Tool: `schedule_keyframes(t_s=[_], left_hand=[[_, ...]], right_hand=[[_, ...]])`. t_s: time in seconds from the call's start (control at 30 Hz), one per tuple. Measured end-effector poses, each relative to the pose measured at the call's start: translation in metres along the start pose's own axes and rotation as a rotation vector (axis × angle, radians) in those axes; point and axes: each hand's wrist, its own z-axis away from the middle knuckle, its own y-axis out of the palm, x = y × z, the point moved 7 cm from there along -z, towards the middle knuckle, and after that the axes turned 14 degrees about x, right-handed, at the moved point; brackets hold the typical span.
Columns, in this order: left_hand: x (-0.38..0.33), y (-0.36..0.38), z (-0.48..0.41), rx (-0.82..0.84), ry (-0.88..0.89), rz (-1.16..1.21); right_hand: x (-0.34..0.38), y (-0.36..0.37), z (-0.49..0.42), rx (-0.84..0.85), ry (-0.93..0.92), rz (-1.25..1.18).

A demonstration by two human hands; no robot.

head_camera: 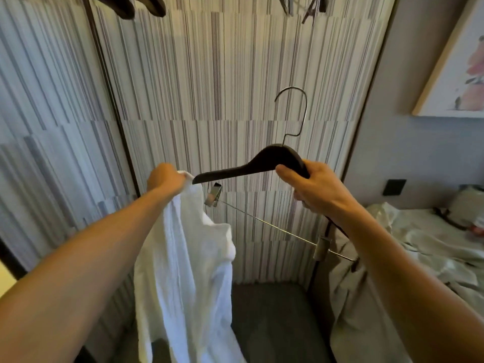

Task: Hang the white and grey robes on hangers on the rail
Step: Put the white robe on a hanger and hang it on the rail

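A white robe [188, 271] hangs down from my left hand [165, 178], which grips its top edge at centre left. My right hand [314, 187] holds a dark wooden hanger [251, 166] by its right shoulder, tilted, with its metal hook [296, 111] pointing up. The hanger's left tip touches the robe near my left hand. A metal clip bar [275, 229] with two clips runs below the hanger. A grey robe cannot be made out. The rail itself is out of view.
Other dark hangers [138, 6] hang at the top edge, above the striped closet wall [222, 74]. A bed with rumpled pale bedding [419, 244] lies on the right. A framed picture [455, 69] hangs at upper right. Grey carpet [269, 323] lies below.
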Motion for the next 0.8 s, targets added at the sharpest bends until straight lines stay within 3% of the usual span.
schedule_keyframes(t_s=[0.17,0.33,0.47,0.57,0.67,0.8], left_hand=[[-0.035,0.015,0.012,0.015,0.188,0.063],[-0.103,0.019,0.066,0.063,0.485,0.151],[-0.118,0.003,0.089,0.139,0.659,0.341],[-0.125,0.000,0.103,0.088,0.855,0.073],[-0.128,0.011,0.102,0.165,0.889,0.022],[-0.132,0.007,0.102,0.022,0.954,-0.175]], right_hand=[[-0.011,0.006,-0.006,0.070,0.034,-0.021],[-0.023,0.032,-0.030,0.040,0.046,-0.013],[-0.026,0.037,-0.033,0.018,0.029,-0.142],[-0.019,0.035,-0.034,0.040,0.004,-0.280],[-0.012,0.041,-0.034,0.090,-0.044,-0.311],[-0.026,0.051,-0.037,0.314,0.025,-0.596]])
